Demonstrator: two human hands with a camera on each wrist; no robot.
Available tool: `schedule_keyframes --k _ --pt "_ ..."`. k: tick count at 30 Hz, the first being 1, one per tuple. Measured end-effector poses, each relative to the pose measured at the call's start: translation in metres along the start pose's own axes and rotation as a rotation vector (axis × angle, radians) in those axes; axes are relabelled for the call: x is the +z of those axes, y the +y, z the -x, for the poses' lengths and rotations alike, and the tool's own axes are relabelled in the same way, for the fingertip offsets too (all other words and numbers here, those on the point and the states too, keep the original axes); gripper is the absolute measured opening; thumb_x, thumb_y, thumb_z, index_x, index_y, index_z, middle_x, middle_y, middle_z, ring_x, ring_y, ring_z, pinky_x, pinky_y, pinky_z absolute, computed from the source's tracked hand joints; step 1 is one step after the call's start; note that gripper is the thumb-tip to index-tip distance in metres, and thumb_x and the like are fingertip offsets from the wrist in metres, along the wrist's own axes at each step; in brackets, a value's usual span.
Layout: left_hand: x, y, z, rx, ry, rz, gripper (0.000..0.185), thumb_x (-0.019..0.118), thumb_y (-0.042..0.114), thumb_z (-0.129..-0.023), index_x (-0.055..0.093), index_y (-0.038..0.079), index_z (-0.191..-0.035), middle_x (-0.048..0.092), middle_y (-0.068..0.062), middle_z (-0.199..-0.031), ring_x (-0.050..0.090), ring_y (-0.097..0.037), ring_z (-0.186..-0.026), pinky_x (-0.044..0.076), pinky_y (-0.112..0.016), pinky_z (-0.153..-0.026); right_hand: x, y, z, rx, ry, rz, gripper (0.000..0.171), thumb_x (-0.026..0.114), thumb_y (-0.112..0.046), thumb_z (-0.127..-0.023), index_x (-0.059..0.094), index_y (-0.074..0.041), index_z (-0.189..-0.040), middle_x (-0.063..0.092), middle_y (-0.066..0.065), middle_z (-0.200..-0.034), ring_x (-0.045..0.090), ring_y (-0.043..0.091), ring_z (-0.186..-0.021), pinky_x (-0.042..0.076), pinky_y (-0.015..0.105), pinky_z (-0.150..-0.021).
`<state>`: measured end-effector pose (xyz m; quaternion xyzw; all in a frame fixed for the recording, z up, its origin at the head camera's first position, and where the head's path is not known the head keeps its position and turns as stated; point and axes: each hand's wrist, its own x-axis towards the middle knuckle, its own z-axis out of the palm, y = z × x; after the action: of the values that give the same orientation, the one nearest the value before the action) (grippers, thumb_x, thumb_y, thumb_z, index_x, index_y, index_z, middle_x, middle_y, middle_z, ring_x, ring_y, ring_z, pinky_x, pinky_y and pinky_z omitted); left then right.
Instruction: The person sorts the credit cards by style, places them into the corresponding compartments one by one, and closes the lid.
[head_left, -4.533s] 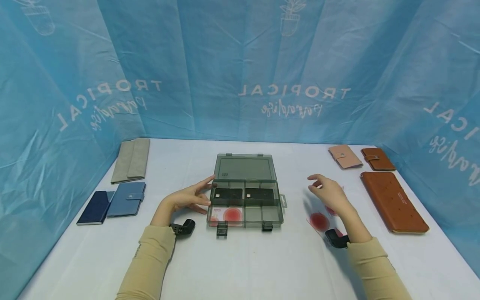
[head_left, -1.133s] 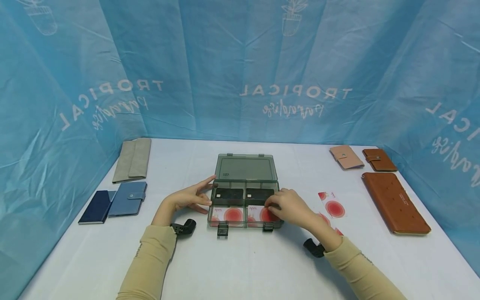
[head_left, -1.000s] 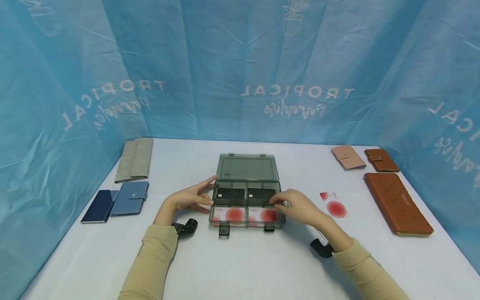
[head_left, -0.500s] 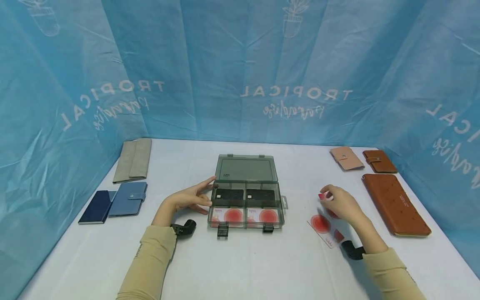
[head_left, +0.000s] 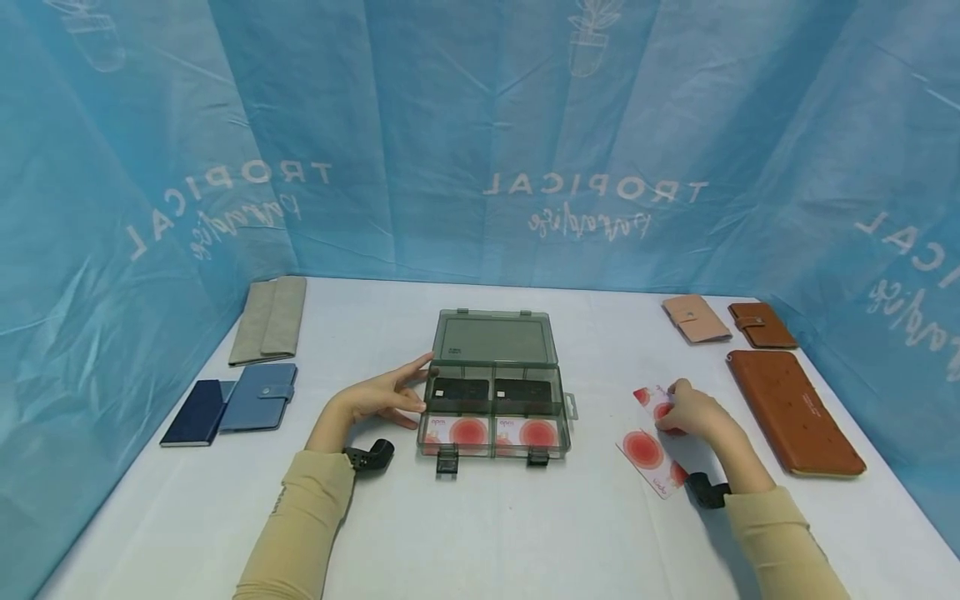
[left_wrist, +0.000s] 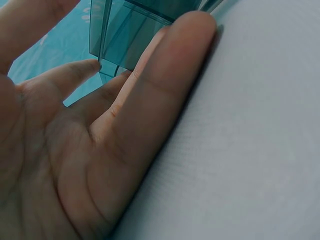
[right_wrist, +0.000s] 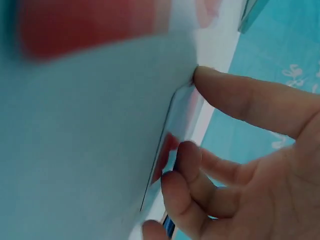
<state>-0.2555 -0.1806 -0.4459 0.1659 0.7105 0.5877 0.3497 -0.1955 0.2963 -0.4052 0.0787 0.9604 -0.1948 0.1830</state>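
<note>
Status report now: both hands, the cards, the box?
Left hand open, touching box side. Right hand pinching far card on table; near card beside it. Nothing between.

Centre: open box point(head_left: 492, 387) blocks the table point(head_left: 480, 525) mid-line, raised lid behind it | Left lane: left hand point(head_left: 375, 398) against the box's left wall, wallets point(head_left: 232, 404) further left, bare strip between | Right lane: right hand point(head_left: 693, 412) on loose cards point(head_left: 645, 450), brown wallet point(head_left: 795, 412) just beyond | Front: broad bare tabletop, free passage.
</note>
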Motion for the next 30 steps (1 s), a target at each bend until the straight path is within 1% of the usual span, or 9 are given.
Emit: schedule_keyframes --k 2,6,11,15,18,21,24,27,30 --pt "0.001 -0.001 -0.001 0.001 0.002 0.002 0.095 0.065 0.006 -0.085 -0.001 0.027 -0.150 -0.003 -0.018 -0.153 0.059 -0.017 -0.086 0.054 -0.045 -0.082 -0.002 0.000 -0.001 0.012 -0.014 -0.006 0.061 0.071 -0.020 -0.077 0.043 0.016 -0.117 0.053 0.029 -0.099 0.048 0.036 -0.087 0.049 0.050 -0.078" --pt "0.002 0.001 -0.001 -0.004 0.010 0.003 0.096 0.067 0.007 -0.084 0.000 0.028 -0.150 -0.002 -0.017 -0.153 0.059 -0.018 -0.085 0.054 -0.045 -0.081 -0.009 0.002 -0.005 0.037 -0.037 0.030 0.057 0.074 -0.026 -0.074 0.053 0.016 -0.105 0.054 0.019 -0.084 0.048 0.032 -0.081 0.050 0.044 -0.070" --pt "0.001 0.002 0.000 -0.008 0.018 -0.017 0.098 0.068 0.009 -0.083 -0.001 0.028 -0.150 -0.001 -0.018 -0.153 0.059 -0.018 -0.085 0.054 -0.044 -0.081 -0.013 0.007 -0.016 0.027 -0.081 -0.024 0.057 0.076 -0.024 -0.072 0.052 0.014 -0.107 0.055 0.018 -0.086 0.047 0.033 -0.086 0.048 0.045 -0.074" --pt "0.001 0.002 0.001 -0.006 0.014 -0.015 0.098 0.069 0.010 -0.083 -0.001 0.027 -0.150 -0.002 -0.019 -0.153 0.059 -0.018 -0.085 0.054 -0.044 -0.081 -0.012 0.007 -0.023 -0.020 -0.076 -0.148 0.054 0.075 -0.015 -0.073 0.044 0.011 -0.110 0.052 0.019 -0.092 0.048 0.029 -0.084 0.047 0.037 -0.070" --pt "0.001 0.002 0.001 -0.011 0.015 -0.008 0.098 0.069 0.010 -0.082 0.000 0.029 -0.150 -0.001 -0.017 -0.153 0.058 -0.018 -0.084 0.054 -0.045 -0.082 -0.011 0.004 -0.027 -0.059 -0.050 -0.269 0.047 0.069 -0.007 -0.079 0.040 0.007 -0.113 0.051 0.022 -0.098 0.050 0.026 -0.083 0.047 0.030 -0.066" --pt "0.002 0.002 0.000 -0.014 0.017 -0.010 0.098 0.070 0.011 -0.082 0.001 0.029 -0.150 0.000 -0.017 -0.153 0.058 -0.018 -0.084 0.054 -0.045 -0.082 -0.013 -0.003 -0.027 -0.092 -0.027 -0.391 0.042 0.061 -0.005 -0.086 0.040 0.006 -0.121 0.050 0.024 -0.107 0.051 0.025 -0.086 0.050 0.029 -0.070" --pt "0.002 0.002 0.000 -0.009 0.017 -0.011 0.098 0.070 0.011 -0.082 0.001 0.029 -0.150 0.000 -0.017 -0.153 0.058 -0.018 -0.084 0.054 -0.045 -0.082 -0.017 -0.014 -0.024 -0.145 -0.044 -0.509 0.043 0.056 -0.009 -0.091 0.038 0.005 -0.128 0.048 0.025 -0.115 0.052 0.024 -0.092 0.052 0.032 -0.078" --pt "0.002 0.002 0.000 -0.007 0.016 -0.004 0.098 0.070 0.011 -0.082 0.001 0.029 -0.150 -0.001 -0.017 -0.153 0.058 -0.018 -0.084 0.054 -0.045 -0.082 -0.017 -0.029 -0.020 -0.220 -0.072 -0.616 0.043 0.053 -0.010 -0.092 0.038 0.005 -0.130 0.051 0.020 -0.112 0.054 0.019 -0.091 0.053 0.032 -0.081" --pt "0.002 0.003 0.000 -0.006 0.013 -0.003 0.099 0.070 0.010 -0.082 0.001 0.029 -0.150 -0.001 -0.017 -0.153 0.058 -0.018 -0.083 0.054 -0.045 -0.082 -0.015 -0.047 -0.016 -0.300 -0.100 -0.703 0.043 0.055 -0.009 -0.092 0.039 0.006 -0.129 0.055 0.011 -0.101 0.057 0.014 -0.083 0.055 0.028 -0.077"
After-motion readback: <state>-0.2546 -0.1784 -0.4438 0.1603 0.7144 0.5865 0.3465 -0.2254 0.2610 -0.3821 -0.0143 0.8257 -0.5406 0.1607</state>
